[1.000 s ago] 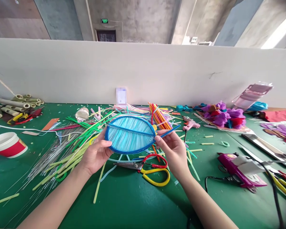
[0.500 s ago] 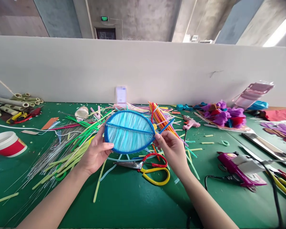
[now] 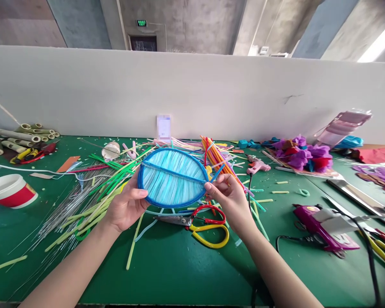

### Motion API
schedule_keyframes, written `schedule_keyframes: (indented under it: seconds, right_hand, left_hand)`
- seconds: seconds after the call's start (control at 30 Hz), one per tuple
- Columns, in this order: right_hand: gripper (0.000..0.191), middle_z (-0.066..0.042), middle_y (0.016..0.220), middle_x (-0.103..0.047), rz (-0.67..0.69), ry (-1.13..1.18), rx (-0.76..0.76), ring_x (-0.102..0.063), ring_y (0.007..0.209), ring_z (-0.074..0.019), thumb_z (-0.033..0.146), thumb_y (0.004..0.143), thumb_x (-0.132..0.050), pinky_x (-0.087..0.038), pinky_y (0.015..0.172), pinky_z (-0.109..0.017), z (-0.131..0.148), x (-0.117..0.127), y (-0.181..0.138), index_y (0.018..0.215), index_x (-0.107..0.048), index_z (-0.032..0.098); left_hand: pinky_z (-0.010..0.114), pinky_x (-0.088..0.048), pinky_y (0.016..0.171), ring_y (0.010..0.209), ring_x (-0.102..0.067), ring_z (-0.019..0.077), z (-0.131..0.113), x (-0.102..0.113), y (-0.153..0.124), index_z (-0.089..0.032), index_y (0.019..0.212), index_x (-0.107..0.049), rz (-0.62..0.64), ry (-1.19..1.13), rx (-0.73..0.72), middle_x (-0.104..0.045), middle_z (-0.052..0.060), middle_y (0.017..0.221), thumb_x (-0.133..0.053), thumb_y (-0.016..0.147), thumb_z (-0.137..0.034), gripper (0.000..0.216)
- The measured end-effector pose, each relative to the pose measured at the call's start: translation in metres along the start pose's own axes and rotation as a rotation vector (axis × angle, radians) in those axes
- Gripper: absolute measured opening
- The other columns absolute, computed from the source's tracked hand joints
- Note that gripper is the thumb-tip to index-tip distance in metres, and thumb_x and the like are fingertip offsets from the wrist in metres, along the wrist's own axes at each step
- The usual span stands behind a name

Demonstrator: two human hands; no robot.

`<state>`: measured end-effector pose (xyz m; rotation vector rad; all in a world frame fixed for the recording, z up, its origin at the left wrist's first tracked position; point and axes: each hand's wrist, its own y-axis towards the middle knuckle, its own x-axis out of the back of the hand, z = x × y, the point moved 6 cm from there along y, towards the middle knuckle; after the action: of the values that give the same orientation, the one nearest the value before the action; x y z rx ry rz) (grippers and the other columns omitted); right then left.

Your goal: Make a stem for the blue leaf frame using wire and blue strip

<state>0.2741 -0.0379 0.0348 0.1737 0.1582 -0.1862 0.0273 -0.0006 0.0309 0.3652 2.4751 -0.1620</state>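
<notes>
A blue pipe-cleaner leaf point(image 3: 173, 188), oval with a darker rim and a rib across its middle, is held up over the table between both hands. My left hand point(image 3: 123, 207) grips its left end, thumb lying on the front at the rim. At the right end, my right hand point(image 3: 229, 196) pinches the tip where the rib meets the rim. A short blue stem sticks out beyond that tip. Just below the leaf lie scissors point(image 3: 192, 222) with one red and one yellow handle. The fingers behind the leaf are hidden.
Green and yellow pipe cleaners point(image 3: 93, 214) and thin wires lie at left, orange ones point(image 3: 218, 156) behind. A paper cup point(image 3: 11, 190) stands far left. At right are a pink glue gun point(image 3: 258, 164), a purple power strip point(image 3: 324, 229) with black cord, and purple fabric flowers point(image 3: 303, 154).
The leaf has shifted slightly left and tilted a little, its right end lower. Both hands keep hold of it. The head view has moved slightly.
</notes>
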Motion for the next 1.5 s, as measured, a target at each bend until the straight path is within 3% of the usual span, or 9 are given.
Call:
schedule_keyframes:
  seconds: [0.1,0.33,0.57,0.67,0.8,0.93,1.07,1.33,1.5]
  right_hand:
    - [0.060,0.009,0.064,-0.065,0.004,0.085,-0.068,-0.065,0.058,-0.0142,0.042,0.065,-0.090,-0.057,0.060,-0.028,-0.002,0.000,0.000,0.091,-0.039,0.027]
    - [0.063,0.004,0.071,-0.071,0.135,0.136,-0.275,-0.070,0.066,-0.0138,0.034,0.069,-0.089,-0.057,0.069,-0.026,-0.013,-0.006,-0.005,0.120,-0.055,0.019]
    - [0.065,0.002,0.077,-0.073,0.058,0.206,-0.224,-0.070,0.070,-0.0149,0.035,0.070,-0.088,-0.057,0.074,-0.029,-0.024,-0.018,-0.007,0.126,-0.059,0.019]
    - [0.065,0.000,0.081,-0.074,0.008,0.215,-0.192,-0.070,0.072,-0.0158,0.038,0.072,-0.087,-0.057,0.075,-0.029,-0.029,-0.027,-0.013,0.128,-0.059,0.019]
    - [0.072,0.000,0.079,-0.074,0.005,0.225,-0.157,-0.072,0.077,-0.0181,0.039,0.073,-0.085,-0.057,0.078,-0.031,-0.034,-0.041,-0.022,0.135,-0.053,0.020]
    - [0.084,0.002,0.072,-0.072,0.016,0.177,-0.167,-0.074,0.079,-0.0218,0.041,0.072,-0.086,-0.057,0.071,-0.032,-0.037,-0.045,-0.027,0.142,-0.043,0.022]
    - [0.086,0.001,0.077,-0.073,0.049,0.095,-0.152,-0.074,0.079,-0.0233,0.044,0.073,-0.084,-0.056,0.065,-0.031,-0.037,-0.047,-0.028,0.142,-0.038,0.022]
    - [0.061,0.000,0.081,-0.072,0.112,-0.150,0.003,-0.068,0.068,-0.0187,0.046,0.086,-0.072,-0.054,0.060,-0.030,-0.031,-0.042,-0.028,0.136,-0.043,0.025]
    - [0.040,-0.002,0.083,-0.069,0.091,-0.256,0.081,-0.066,0.072,-0.0190,0.046,0.086,-0.071,-0.053,0.061,-0.031,-0.026,-0.037,-0.025,0.118,-0.060,0.023]
  left_hand:
    - [0.020,-0.060,0.061,0.084,-0.073,0.0206,-0.001,-0.001,0.001,-0.032,0.144,-0.050,0.003,0.002,0.002,-0.075,0.003,0.107,-0.075,0.062,-0.008,0.089]
    - [0.019,-0.060,0.061,0.078,-0.071,0.0172,0.000,0.003,0.006,-0.028,0.137,-0.057,0.000,-0.048,-0.006,-0.075,0.003,0.097,-0.086,0.066,-0.017,0.077]
    - [0.030,-0.061,0.085,0.110,-0.068,0.0265,0.003,-0.007,0.004,-0.025,0.135,-0.060,0.114,-0.065,-0.052,-0.074,0.008,0.114,-0.087,0.069,-0.044,0.074]
    - [0.041,-0.053,0.102,0.127,-0.059,0.0332,0.014,-0.022,-0.003,-0.027,0.138,-0.058,0.257,0.113,-0.049,-0.070,0.011,0.127,-0.088,0.069,-0.032,0.076]
    - [0.046,-0.044,0.112,0.129,-0.058,0.0320,0.039,-0.040,-0.013,-0.025,0.132,-0.064,0.358,0.316,0.005,-0.067,0.010,0.134,-0.084,0.074,-0.020,0.061]
    - [0.043,-0.049,0.105,0.115,-0.067,0.0303,0.049,-0.040,-0.011,-0.023,0.108,-0.076,0.220,0.327,-0.021,-0.076,0.007,0.117,-0.078,0.080,-0.026,0.028]
    - [0.041,-0.051,0.099,0.104,-0.071,0.0290,0.049,-0.028,-0.006,-0.019,0.090,-0.077,0.068,0.329,-0.043,-0.078,0.007,0.105,-0.079,0.077,-0.027,0.015]
    - [0.042,-0.056,0.094,0.101,-0.071,0.0266,0.045,-0.022,0.002,-0.017,0.089,-0.072,0.070,0.099,-0.009,-0.078,0.005,0.101,-0.071,0.078,-0.014,0.011]
    - [0.042,-0.059,0.091,0.100,-0.072,0.0273,0.047,-0.017,0.003,-0.021,0.114,-0.070,0.037,0.091,0.054,-0.078,0.004,0.102,-0.075,0.072,-0.013,0.043]
